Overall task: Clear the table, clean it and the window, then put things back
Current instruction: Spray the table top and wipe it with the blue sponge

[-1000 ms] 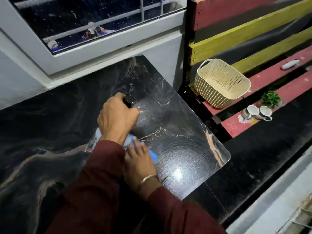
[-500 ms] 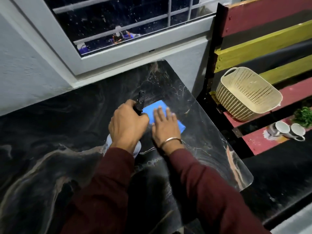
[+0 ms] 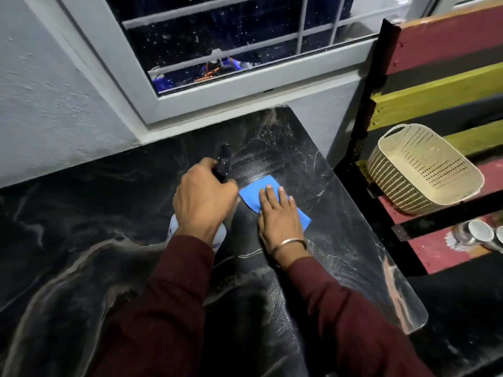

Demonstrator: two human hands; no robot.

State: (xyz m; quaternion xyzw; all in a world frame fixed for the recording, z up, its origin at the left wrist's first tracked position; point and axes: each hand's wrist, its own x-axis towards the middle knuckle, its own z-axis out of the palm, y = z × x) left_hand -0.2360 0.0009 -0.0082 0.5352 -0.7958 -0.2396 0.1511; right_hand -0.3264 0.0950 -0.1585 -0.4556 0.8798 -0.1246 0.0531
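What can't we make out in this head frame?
- Spray bottle: body and label mostly hidden by the left hand.
- Blue cloth: near part covered by the right hand.
- Cups: cut off by the right edge.
- Things behind the window: too small, speckled glass.

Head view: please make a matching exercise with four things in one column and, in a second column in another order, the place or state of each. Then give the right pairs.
Things:
1. spray bottle
2. blue cloth
3. cream basket
4. white cups

Places or states:
A. on a red slat of the bench, lying on their sides
B. flat on the black marble table, under the right hand
C. in the grip of the left hand
D. on the bench, empty, tilted

Pairs: 1-C, 2-B, 3-D, 4-A
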